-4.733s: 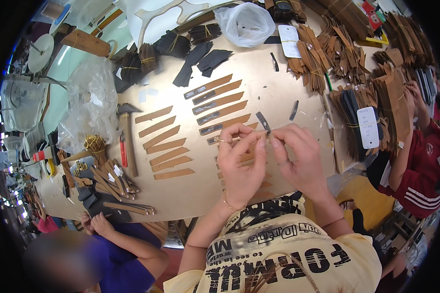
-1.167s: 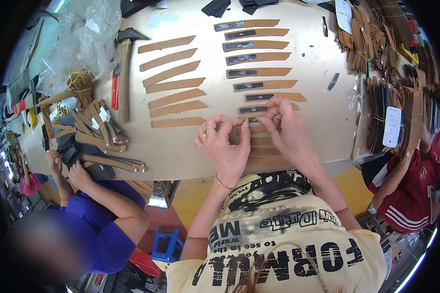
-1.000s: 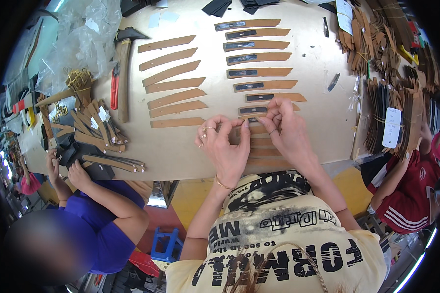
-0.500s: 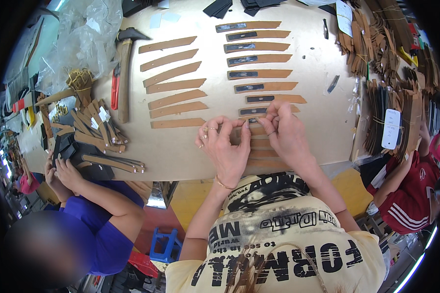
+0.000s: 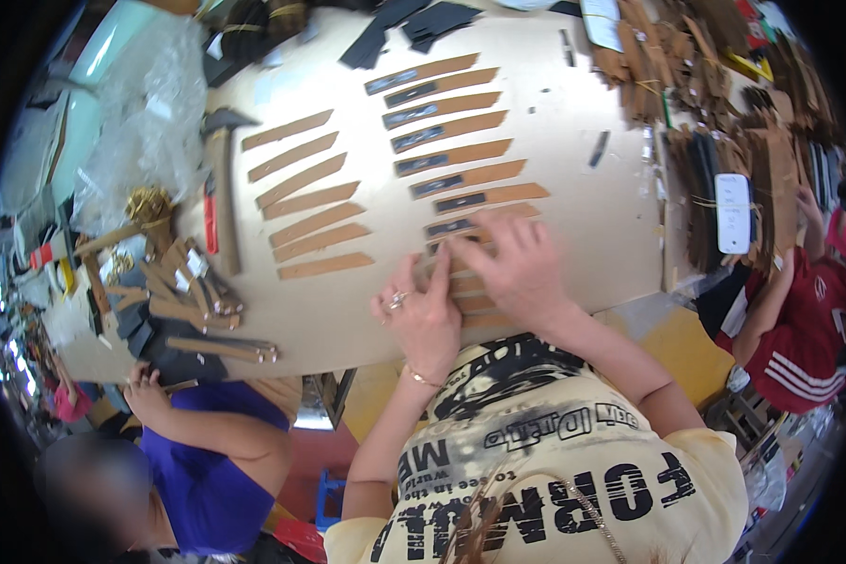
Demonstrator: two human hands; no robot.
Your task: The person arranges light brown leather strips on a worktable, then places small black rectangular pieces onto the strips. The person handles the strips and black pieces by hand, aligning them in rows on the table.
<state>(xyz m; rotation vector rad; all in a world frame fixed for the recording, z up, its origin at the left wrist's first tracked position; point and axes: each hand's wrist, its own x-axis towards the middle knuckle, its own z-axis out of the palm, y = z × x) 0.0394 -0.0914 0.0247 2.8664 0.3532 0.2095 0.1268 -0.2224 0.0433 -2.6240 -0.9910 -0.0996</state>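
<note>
Brown leather strips lie in a column in front of me, several with a dark patch (image 5: 461, 201) at their left end. My left hand (image 5: 418, 315) rests at the lower strips, its thumb stretched onto a strip's left end and its other fingers apart and bent. Over the same strip hovers my right hand (image 5: 522, 268), blurred by motion, its fingertips close to my left thumb. What lies under the fingertips is hidden. Below my hands, more brown strips (image 5: 477, 304) show partly between them.
A second column of plain brown strips (image 5: 310, 197) lies to the left, beside a hammer (image 5: 221, 202) and a red-handled tool (image 5: 211, 221). Bundled strips (image 5: 771, 197) stand at the right edge. Co-workers sit at left, in a blue top (image 5: 226, 470), and right, in a red shirt (image 5: 799, 320).
The whole view has tilted, so the table's things appear shifted leftward. My right hand's pinch has loosened into a blur of motion; my left thumb stays by the strip.
</note>
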